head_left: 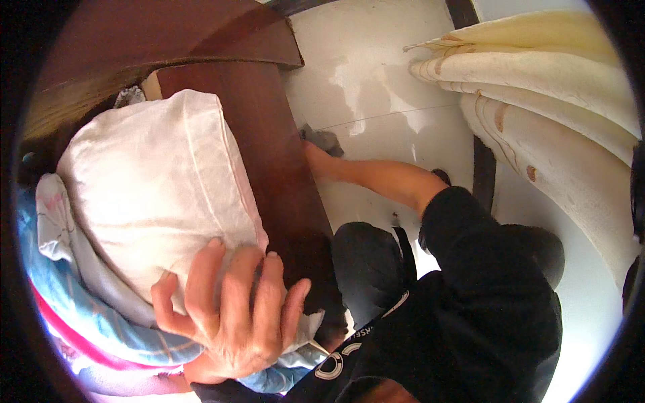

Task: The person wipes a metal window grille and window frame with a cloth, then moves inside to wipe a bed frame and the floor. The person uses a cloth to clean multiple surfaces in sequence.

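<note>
A folded off-white cloth bundle (154, 161) lies inside an open brown wooden drawer (269, 154), puffing up above its front board. My left hand (235, 316) rests on the bundle's near end, palm down, fingers spread and slightly bent. Beneath and beside it are folded blue checked cloth (121, 322), a grey-white cloth and pink cloth. My right arm reaches across to the outer side of the drawer board. There my right hand (319, 163) shows only in part; the board hides its fingers.
A brown wooden furniture panel (168, 33) overhangs the drawer's far end. Cream curtains with brown patterning (551, 114) hang at the right. Pale floor tiles (376, 87) with a dark border lie beyond the drawer, and a grey item (328, 141) sits by my right hand.
</note>
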Available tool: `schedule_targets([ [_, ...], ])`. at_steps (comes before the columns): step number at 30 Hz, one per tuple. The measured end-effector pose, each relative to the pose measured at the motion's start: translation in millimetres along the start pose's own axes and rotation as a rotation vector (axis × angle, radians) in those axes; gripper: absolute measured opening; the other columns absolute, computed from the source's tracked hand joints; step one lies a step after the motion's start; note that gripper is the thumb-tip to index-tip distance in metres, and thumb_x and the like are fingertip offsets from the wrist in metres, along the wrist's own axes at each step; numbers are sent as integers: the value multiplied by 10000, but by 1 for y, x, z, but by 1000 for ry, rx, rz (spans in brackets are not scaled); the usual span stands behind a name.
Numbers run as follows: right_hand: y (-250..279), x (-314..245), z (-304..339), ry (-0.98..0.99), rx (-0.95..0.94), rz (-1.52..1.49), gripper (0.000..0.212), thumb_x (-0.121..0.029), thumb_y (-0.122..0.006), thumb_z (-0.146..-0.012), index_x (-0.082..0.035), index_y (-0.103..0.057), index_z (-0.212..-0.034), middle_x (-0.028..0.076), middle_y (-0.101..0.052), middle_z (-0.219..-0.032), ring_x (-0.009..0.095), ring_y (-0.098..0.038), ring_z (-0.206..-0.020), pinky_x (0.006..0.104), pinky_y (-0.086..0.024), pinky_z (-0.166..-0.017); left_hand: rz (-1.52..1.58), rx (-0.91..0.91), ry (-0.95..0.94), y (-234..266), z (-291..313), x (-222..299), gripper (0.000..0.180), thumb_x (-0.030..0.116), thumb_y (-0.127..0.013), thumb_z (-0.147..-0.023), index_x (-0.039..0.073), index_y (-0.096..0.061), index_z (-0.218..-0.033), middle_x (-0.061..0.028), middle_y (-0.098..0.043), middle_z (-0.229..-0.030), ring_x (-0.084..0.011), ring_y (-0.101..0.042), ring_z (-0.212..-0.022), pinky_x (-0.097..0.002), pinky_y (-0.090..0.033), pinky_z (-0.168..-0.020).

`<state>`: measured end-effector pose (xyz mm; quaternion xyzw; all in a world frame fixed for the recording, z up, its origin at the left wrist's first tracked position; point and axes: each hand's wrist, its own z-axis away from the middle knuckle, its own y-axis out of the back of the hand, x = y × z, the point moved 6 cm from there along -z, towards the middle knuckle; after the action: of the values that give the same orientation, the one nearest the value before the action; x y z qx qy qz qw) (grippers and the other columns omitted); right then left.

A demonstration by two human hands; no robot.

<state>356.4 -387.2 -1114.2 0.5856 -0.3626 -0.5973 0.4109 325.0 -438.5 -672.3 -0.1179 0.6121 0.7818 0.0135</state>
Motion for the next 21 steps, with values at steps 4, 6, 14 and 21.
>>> schedule_targets([
  [4,63,21,62,-329,-283,-346,420,-224,-620,-822,-27,-584,-1190,163,-591,-1175,329,-560,-1096,407,-474,-896,21,56,5,-9,-10,-13,298,360,-719,-721,103,-704,-870,-13,-633,-976,-246,-519,-1105,-540,-190,-983],
  [6,58,47,73,-653,-36,-864,364,-231,-625,-831,-50,-618,-1146,174,-564,-1209,313,-559,-1077,407,-485,-880,16,41,34,0,0,2,270,331,-747,-700,111,-683,-845,-12,-623,-962,-236,-522,-1082,-510,-206,-972],
  [14,125,111,47,-681,665,-2109,549,-372,-586,-933,5,-486,-1320,117,-549,-1282,248,-503,-1214,390,-419,-1015,61,194,158,6,-1,-11,331,60,-714,-628,83,-595,-937,-55,-524,-790,-269,-492,-812,-413,-333,-768],
  [21,68,131,76,-502,631,-2506,346,-300,-514,-988,-79,-545,-1252,88,-628,-1131,205,-615,-1016,363,-510,-916,312,502,204,31,8,-28,259,-49,-610,-614,47,-555,-848,-60,-460,-717,-223,-451,-665,-318,-360,-665],
])
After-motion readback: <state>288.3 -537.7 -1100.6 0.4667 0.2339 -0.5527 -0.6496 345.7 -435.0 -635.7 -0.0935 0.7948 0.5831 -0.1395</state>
